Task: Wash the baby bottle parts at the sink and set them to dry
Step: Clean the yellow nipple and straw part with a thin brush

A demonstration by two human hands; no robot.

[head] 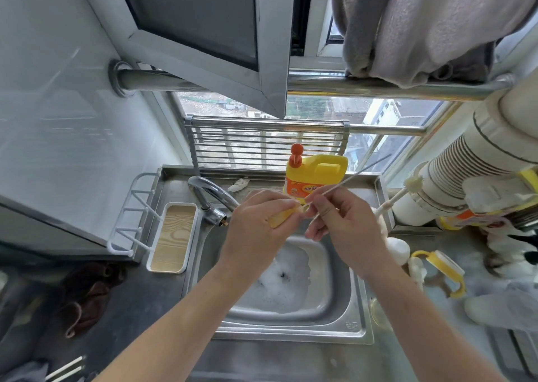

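Steel sink [291, 333] under window, suds in basin. Left hand [256, 230] above basin, fingers curled round small yellow bottle part [283, 217]. Right hand [346, 224] fingers pinch thin white brush [334, 188], lower end at the part. Yellow-handled collar [445, 265] lies on worktop [474, 277], right of sink.

We see a home kitchen — steel sink [343, 303], curved tap [209, 195], yellow detergent jug [316, 178] by the window.
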